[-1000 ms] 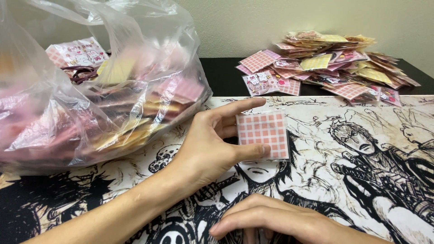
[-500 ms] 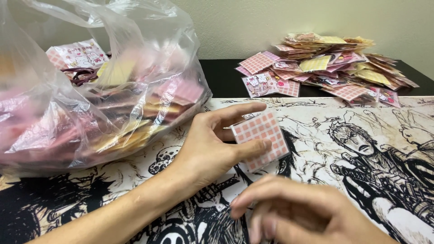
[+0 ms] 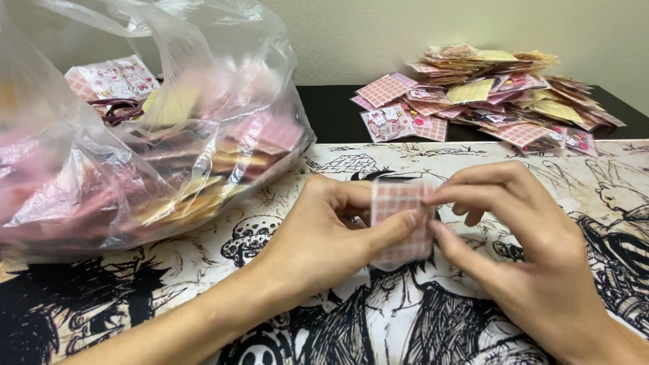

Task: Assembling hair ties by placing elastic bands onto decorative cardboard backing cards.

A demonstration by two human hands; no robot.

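Head view: both hands (image 3: pixel 433 236) pinching packet (image 3: pixel 399 220)

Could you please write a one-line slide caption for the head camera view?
Both hands, left and right, pinch a pink checked packet above a printed mat.

1. to your left the bulging clear plastic bag (image 3: pixel 135 135) of packets sits on the printed mat (image 3: pixel 338 318) and blocks that side, close to your left hand (image 3: pixel 324 236).
2. the far right is taken by the heap of small packets (image 3: pixel 487 94) on the dark table (image 3: pixel 331 111).
3. bare mat lies open between bag and heap, beyond your hands.
4. bare mat also lies right of your right hand (image 3: pixel 527 250).
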